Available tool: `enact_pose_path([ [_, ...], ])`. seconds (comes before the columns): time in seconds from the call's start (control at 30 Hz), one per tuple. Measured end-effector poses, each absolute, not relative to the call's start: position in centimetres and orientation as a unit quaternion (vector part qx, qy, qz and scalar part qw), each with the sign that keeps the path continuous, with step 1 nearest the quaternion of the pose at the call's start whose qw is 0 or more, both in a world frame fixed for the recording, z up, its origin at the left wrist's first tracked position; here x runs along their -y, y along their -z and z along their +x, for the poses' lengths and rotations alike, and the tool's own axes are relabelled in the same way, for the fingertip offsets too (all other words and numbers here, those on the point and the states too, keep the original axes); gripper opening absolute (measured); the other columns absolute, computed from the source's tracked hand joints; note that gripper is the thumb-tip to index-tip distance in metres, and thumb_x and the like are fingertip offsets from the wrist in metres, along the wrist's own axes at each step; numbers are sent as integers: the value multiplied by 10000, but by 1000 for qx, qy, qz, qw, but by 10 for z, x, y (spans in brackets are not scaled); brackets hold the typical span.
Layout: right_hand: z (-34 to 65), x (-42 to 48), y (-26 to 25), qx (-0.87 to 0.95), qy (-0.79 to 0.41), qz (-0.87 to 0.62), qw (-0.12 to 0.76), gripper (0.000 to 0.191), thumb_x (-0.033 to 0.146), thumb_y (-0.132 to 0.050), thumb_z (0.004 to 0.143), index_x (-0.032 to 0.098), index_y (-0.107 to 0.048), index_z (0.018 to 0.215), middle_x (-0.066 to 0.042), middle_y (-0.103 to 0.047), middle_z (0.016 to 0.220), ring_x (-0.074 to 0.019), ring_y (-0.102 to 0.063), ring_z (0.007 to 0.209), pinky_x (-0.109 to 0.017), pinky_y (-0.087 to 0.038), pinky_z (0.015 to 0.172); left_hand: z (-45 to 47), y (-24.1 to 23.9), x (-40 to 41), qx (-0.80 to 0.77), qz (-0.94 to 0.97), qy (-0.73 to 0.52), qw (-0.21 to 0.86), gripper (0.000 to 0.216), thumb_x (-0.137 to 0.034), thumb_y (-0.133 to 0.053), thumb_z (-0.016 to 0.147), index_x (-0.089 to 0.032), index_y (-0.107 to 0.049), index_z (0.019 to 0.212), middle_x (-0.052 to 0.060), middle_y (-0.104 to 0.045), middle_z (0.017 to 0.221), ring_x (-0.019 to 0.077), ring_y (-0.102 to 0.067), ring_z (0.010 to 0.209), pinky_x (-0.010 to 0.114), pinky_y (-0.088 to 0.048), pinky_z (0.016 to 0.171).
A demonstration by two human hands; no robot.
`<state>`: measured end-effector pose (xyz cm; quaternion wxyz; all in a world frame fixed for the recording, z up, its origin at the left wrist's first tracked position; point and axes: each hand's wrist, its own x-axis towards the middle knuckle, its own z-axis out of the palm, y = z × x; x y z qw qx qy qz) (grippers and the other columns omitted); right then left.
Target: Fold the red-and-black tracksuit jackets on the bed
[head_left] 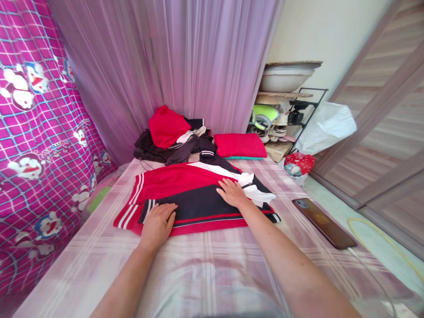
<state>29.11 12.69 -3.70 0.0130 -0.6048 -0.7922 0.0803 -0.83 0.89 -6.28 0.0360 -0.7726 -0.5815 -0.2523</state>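
Pressing jacket [192, 194] flat on bed [212, 265], left hand [158, 223] and right hand [232, 192] spread wide, holding nothing; we judge folding half done, clothes pile [172, 137] left.

- Single view, head-worn, looking forward and down over the bed [212, 265].
- Close range: forearms fill the foreground; curtain [185, 57] behind.

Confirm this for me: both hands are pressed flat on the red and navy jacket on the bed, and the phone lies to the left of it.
Not quite. The head view shows the left hand and right hand flat on the jacket on the bed, but the phone lies to the right of it.
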Motion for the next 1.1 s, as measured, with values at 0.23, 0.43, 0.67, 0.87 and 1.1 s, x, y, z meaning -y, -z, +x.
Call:
enact_pose_path([
  [0.23, 257, -119, 39, 821, -34, -560, 105, 527, 456, -321, 1010, 202, -515, 1429, -111, -472, 1511, -245, -404, 1396, -416, -283, 1146, -9, 64, -9, 580, -773, 255, 32, 360, -343, -419, 945, -241, -701, 1144, 75, -738, 1154, 248, -670, 1087, 498, -449, 1066],
  [0.43, 259, -134, 42, 836, -61, -541, 66, 507, 490, -312, 1010, 273, -518, 1419, -65, -433, 1544, -243, -359, 1423, -478, -263, 1147, -10, 65, -8, 580, -774, 254, 30, 355, -337, -430, 947, -234, -695, 1159, 73, -734, 1168, 246, -663, 1105, 505, -443, 1076],
  [0.67, 307, -168, 45, 763, -13, -644, 52, 471, 404, -316, 1018, 248, -510, 1417, -95, -448, 1528, -229, -357, 1420, -483, -270, 1137, -10, 64, -7, 580, -772, 260, 34, 343, -314, -434, 944, -243, -696, 1156, 74, -738, 1160, 246, -667, 1101, 513, -451, 1073],
  [0.87, 282, -168, 42, 770, -8, -629, 105, 454, 394, -356, 1000, 246, -545, 1385, -110, -516, 1470, -252, -438, 1356, -495, -273, 1130, -10, 64, -5, 579, -773, 255, 49, 339, -310, -431, 951, -249, -696, 1153, 69, -737, 1163, 242, -678, 1083, 504, -469, 1058],
  [1.1, 292, -195, 56, 716, 4, -692, 89, 520, 449, -330, 998, 214, -509, 1426, -145, -460, 1502, -283, -404, 1374, -476, -304, 1099, -15, 70, -6, 570, -778, 255, 70, 337, -354, -429, 967, -269, -694, 1156, 58, -739, 1158, 241, -683, 1075, 498, -491, 1038],
])
